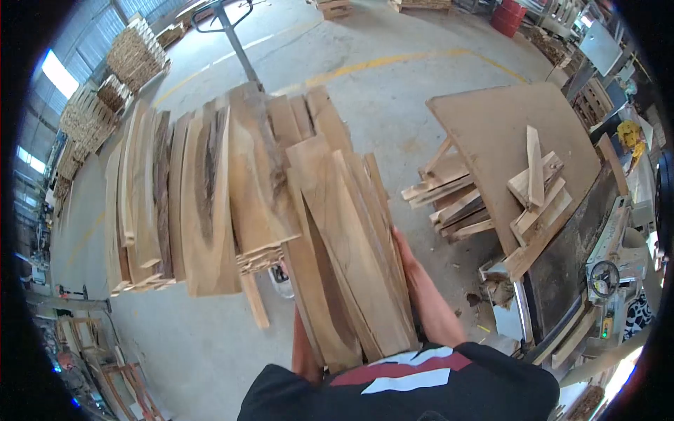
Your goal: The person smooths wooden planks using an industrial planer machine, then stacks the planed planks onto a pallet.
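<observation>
Several long wooden boards (351, 245) lie side by side in front of my body, their near ends close to my shirt. My right hand (401, 245) is at the right edge of these boards, its fingers mostly hidden behind the wood. On the left side my forearm shows beside the boards, but my left hand is hidden beneath or behind them. The far ends of the boards reach over a large stack of planks (203, 203), some with dark bark edges.
A brown panel (491, 133) with wood offcuts (535, 168) on it stands at right, beside a machine with a handwheel (604, 278). A pallet jack handle (235, 42) rises behind the stack. Stacked wood (137, 56) stands far left; a red drum (508, 17) far right.
</observation>
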{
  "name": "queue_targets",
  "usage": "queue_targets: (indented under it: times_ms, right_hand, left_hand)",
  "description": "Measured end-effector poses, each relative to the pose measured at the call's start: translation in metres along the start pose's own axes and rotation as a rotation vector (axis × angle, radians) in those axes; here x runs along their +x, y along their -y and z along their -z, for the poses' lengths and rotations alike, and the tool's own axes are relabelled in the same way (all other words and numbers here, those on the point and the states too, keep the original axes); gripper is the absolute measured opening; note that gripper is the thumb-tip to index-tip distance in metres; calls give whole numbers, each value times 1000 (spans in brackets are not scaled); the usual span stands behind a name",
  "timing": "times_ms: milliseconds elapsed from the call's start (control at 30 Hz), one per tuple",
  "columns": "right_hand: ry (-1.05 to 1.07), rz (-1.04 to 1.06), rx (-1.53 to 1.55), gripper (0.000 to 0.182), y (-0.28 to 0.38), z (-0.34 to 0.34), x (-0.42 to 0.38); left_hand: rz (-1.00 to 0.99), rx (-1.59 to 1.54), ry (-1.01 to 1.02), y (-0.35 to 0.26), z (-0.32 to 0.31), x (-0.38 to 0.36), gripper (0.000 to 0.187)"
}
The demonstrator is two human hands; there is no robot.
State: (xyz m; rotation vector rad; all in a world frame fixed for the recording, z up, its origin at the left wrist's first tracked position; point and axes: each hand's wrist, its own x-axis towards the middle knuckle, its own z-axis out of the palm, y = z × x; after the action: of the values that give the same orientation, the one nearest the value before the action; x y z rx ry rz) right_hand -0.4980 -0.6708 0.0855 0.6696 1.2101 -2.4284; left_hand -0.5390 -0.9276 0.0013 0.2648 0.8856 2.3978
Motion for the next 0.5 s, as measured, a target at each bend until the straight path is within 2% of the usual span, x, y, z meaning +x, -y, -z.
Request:
queue_targets:
  times_ms: [67,167,233,300,367,433,500]
  right_hand:
    - [-36,14,-40,82,1,22,4]
    - [46,-127,164,79,8,59,-9]
    - [-112,-251,161,78,27,90,-21]
    - [-132,-150,142,78,47,115,-39]
    - [-132,-34,132,78,75,155,-41]
    - [-47,-25,151,79,88,205,-49]
    - [-94,59,184,78,121,234,-73]
  left_hand:
    - [-5,67,-36,11,-2,3,94]
    - [24,162,-130,42,-14,-31,94]
    - [101,217,-93,86,-33,-46,93]
    - [181,284,-3,141,-46,-136,93]
    - [244,388,100,159,-38,-177,93]
    - [315,491,180,166,-43,-166,93]
    - [355,595,245,171,-58,-137,93]
